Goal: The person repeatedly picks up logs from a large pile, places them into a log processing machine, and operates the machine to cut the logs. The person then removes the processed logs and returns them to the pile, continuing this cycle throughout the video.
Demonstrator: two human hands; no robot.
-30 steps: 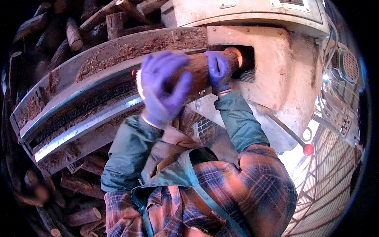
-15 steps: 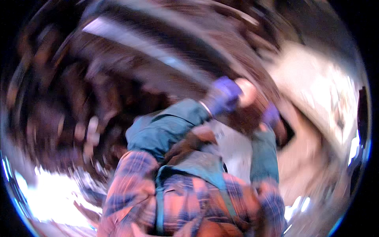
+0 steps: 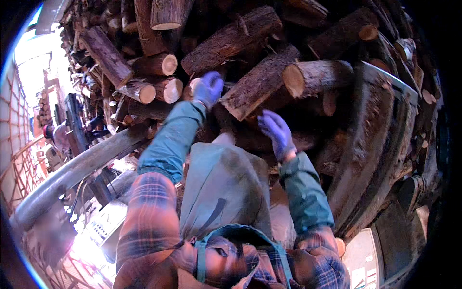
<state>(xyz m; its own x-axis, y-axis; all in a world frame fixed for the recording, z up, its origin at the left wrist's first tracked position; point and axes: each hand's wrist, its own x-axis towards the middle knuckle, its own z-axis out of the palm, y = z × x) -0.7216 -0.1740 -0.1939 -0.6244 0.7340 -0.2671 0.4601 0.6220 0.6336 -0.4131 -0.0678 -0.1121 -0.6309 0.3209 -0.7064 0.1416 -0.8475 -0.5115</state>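
My left hand (image 3: 210, 90), in a purple glove, reaches forward into a pile of cut logs. It is beside a pale log end (image 3: 194, 85) and just below a thick bark-covered log (image 3: 232, 40). Its fingers are blurred, so their grip does not show. My right hand (image 3: 276, 132), also gloved in purple, is held with its fingers stretched out and nothing in them. Just beyond its fingertips lies the near end of a slanting dark log (image 3: 263, 81). Farther right rests a shorter log (image 3: 317, 78) with a pale cut face.
Several more logs (image 3: 107, 56) are stacked at the far left. A long grey pipe-like bar (image 3: 79, 166) slopes along my left. To my right stands a curved, worn frame (image 3: 368, 144). Another person (image 3: 61, 137) is in the left background.
The strongly blurred view has swung round to face the log pile. My hands were close to a pale log end on the right; now they are apart, the right one free.
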